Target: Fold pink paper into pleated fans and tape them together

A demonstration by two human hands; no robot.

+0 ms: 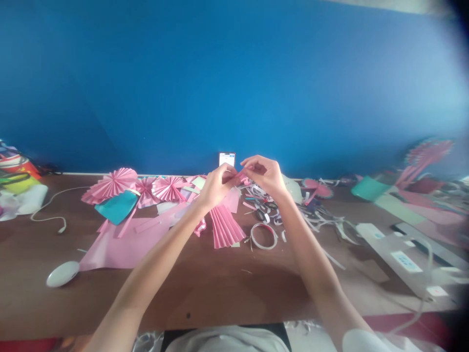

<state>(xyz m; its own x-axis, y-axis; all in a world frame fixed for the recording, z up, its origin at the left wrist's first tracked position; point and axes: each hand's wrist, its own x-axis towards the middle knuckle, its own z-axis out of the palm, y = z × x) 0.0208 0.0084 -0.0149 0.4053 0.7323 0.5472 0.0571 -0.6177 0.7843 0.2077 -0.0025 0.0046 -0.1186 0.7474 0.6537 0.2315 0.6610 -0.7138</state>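
Paper fans: pink, pleated, lying on the table at left.
Left hand: fingertips pinched on the pink strip.
Pink strip: small, narrow, raised above the table between both hands.
Right hand: pinching its other end.
Tape ring: flat, just beyond.

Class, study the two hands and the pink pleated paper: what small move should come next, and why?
Probably lower the small pink piece onto the pleated fan. The left hand and right hand pinch it between fingertips above the table, and the fan's narrow end lies just beneath them.
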